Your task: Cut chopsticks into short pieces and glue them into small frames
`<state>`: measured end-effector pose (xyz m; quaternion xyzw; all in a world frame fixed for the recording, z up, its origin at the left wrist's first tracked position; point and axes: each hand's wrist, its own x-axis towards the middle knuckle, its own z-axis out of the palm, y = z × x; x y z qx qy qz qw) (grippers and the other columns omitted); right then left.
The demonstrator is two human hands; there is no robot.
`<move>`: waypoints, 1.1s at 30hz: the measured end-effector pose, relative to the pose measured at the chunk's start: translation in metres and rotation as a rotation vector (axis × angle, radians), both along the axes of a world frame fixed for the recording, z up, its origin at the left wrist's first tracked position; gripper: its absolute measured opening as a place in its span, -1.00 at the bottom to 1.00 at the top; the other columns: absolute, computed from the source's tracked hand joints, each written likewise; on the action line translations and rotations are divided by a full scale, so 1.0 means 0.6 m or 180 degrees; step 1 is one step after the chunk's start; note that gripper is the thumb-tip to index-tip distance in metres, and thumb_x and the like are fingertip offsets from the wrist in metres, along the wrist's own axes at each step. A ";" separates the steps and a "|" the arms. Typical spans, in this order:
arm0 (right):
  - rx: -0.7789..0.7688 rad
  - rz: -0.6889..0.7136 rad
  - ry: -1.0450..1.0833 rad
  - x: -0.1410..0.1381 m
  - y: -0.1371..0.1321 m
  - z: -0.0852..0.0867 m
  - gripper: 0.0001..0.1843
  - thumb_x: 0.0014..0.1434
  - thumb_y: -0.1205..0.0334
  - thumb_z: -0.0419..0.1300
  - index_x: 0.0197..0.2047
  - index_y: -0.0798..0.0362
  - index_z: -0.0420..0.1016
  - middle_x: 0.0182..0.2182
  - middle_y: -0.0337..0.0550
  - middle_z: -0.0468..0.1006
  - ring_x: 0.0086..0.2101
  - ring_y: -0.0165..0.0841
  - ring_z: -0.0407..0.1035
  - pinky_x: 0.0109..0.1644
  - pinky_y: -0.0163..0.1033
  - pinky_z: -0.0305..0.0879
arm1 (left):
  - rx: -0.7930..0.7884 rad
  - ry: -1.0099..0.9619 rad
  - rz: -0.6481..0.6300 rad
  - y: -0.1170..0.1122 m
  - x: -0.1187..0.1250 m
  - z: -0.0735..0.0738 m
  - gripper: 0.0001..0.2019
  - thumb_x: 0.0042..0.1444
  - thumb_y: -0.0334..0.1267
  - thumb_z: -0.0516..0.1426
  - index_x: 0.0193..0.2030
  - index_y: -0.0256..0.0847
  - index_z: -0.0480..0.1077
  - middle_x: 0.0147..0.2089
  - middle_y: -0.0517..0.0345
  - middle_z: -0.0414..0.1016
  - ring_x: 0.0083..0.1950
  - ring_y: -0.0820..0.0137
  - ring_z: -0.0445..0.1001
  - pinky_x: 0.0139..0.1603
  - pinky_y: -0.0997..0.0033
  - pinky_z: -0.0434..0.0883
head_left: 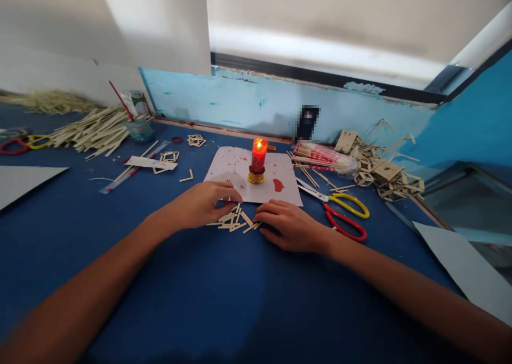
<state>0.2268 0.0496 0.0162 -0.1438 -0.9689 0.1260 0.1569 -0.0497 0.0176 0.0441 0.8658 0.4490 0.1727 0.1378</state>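
Note:
My left hand (203, 203) is closed, its fingertips around the end of a short wooden stick at the top of a small pile of cut sticks (230, 221). From the right, my right hand (288, 224) rests on the table with bent fingers a little apart, its fingertips touching sticks at the pile's edge. Just beyond both hands lies a white paper sheet (228, 164) spotted with red wax. On it stands a lit red candle (258, 156) in a gold holder (256, 177).
Scissors with yellow and red handles (346, 215) lie right of my right hand. Behind them are packaged sticks (324, 159) and stick-built frames (386, 172). At left are small stick frames (170, 159), a long stick heap (96, 129), a glass jar (140, 130) and more scissors (26, 143).

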 end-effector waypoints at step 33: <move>0.0465 -0.0538 -0.0046 0.003 0.023 -0.024 -0.74 0.45 0.18 0.11 0.00 0.06 0.60 -0.19 -0.03 0.63 -0.23 -0.22 0.47 -0.05 -0.08 0.38 | 0.0302 0.0538 0.0340 0.030 -0.024 -0.031 -0.72 0.39 -0.19 0.05 0.02 -0.11 0.58 0.07 0.04 0.61 -0.05 0.23 0.61 -0.06 0.28 0.46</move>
